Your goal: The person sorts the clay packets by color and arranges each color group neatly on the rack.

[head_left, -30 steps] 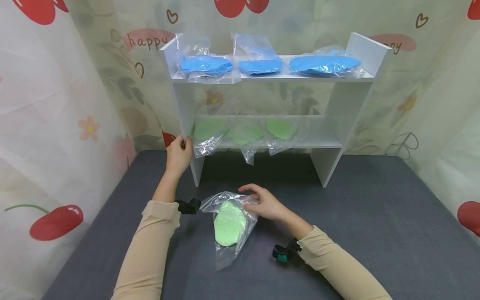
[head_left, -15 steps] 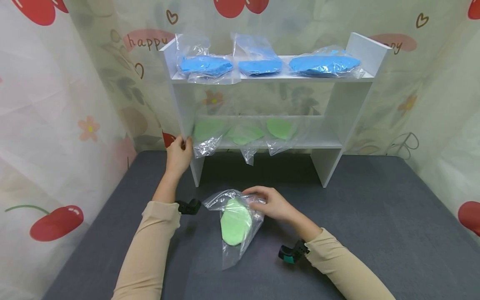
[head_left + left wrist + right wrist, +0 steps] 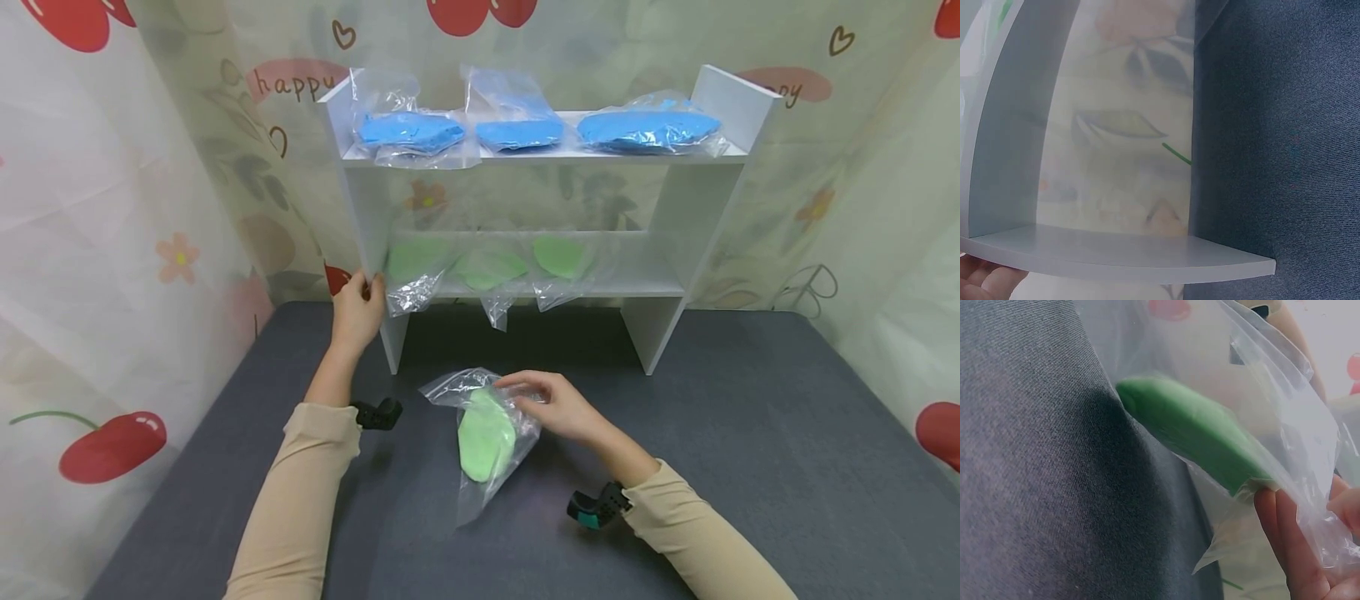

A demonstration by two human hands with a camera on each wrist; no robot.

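A clear zip bag with a flat light-green clay-like lump inside is pinched at its right edge by my right hand, low over the dark table. The right wrist view shows the green lump through the plastic, fingertips behind the bag and thumb in front. My left hand grips the left side panel of a white shelf near its middle board. In the left wrist view only a few curled fingers show at the panel's edge.
Three bags with green lumps lie on the middle board, their plastic hanging over its front edge. Three bags with blue lumps rest on the top board. The dark table extends around the shelf, with patterned curtains behind.
My right hand has moved right with the bagged green lump, which has also shifted slightly toward the shelf. The left hand stays on the side panel.
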